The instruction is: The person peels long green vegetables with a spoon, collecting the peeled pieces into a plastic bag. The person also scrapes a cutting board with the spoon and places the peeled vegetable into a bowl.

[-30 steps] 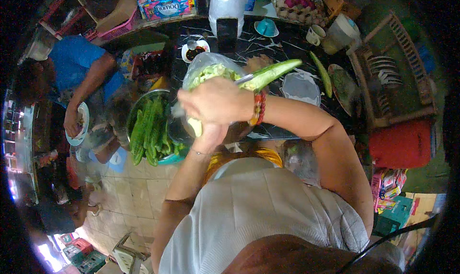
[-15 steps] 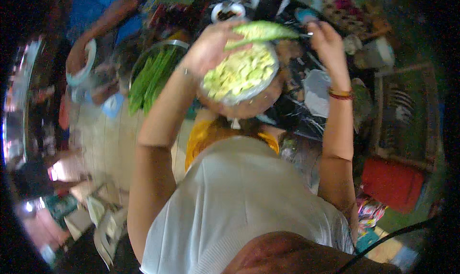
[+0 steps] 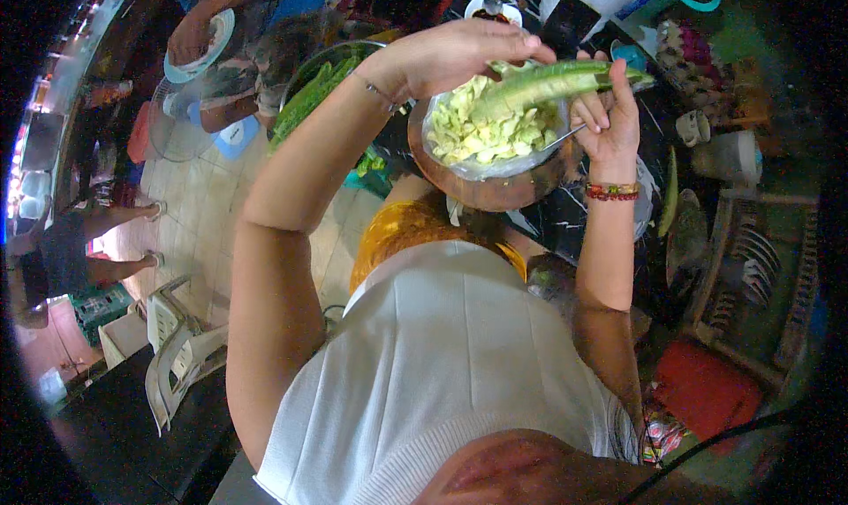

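Observation:
A long, ridged green gourd (image 3: 565,86), partly peeled to pale flesh, is held slantwise over a bowl. My left hand (image 3: 459,55) grips its left end from above, fingers stretched along the top. My right hand (image 3: 609,116) is at the other end, its thumb and a fingertip beside the gourd. The same hand's curled fingers hold a thin metal tool (image 3: 565,137), which points down toward the bowl; its kind cannot be made out. Pale green chopped pieces (image 3: 486,134) fill the plastic-lined bowl (image 3: 508,167), which rests on a round wooden board (image 3: 477,196).
Whole green gourds (image 3: 318,94) fill a metal basin at left. Behind it a person's hand (image 3: 190,41) holds a plate. A dark marbled table (image 3: 574,200) carries the board. At right are a mug (image 3: 693,128) and a wooden rack (image 3: 751,267); a white chair (image 3: 177,337) stands lower left.
The gourd has turned and shifted right over the bowl. My right hand has come in from the side to its end, and the tool now points toward the bowl. The whole view has shifted.

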`<state>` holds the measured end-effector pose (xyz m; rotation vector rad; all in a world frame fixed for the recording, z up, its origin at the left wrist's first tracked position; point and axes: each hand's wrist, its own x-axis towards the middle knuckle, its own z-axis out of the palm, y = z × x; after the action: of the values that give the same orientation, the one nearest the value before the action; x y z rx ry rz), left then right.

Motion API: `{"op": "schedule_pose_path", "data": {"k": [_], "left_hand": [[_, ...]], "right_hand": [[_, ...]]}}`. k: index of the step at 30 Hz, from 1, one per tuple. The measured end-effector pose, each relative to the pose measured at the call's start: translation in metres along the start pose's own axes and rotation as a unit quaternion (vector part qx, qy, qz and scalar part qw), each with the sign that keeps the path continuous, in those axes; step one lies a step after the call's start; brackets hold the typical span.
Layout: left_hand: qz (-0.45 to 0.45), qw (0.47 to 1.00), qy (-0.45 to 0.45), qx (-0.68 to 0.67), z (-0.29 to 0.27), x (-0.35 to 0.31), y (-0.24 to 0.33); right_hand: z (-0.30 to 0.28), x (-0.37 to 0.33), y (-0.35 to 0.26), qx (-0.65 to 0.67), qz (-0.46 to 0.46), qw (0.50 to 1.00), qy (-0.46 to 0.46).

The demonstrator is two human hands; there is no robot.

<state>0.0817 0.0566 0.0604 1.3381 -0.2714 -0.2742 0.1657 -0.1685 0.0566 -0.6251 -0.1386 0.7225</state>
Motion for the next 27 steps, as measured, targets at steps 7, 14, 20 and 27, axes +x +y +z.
{"op": "schedule_pose_path", "data": {"k": [7,14,20,27], "left_hand": [[0.158,0.724,0.219,0.634,-0.070,-0.048,-0.056],[-0.021,0.621,0.110,0.776,-0.056,-0.097,-0.176],[-0.115,0.675,0.196,0.702,-0.061,-0.107,-0.156],[0.147,0.793,0.382,0.451,0.004,-0.034,-0.031]], "right_hand": [[-0.059,-0.049,-0.029,-0.043,-0.074,0.978,0.193],[-0.173,-0.139,-0.038,-0.018,-0.185,0.904,0.384],[-0.173,-0.178,-0.041,0.031,-0.225,0.868,0.441],[-0.104,-0.159,-0.042,-0.027,-0.249,0.834,0.492]]}}
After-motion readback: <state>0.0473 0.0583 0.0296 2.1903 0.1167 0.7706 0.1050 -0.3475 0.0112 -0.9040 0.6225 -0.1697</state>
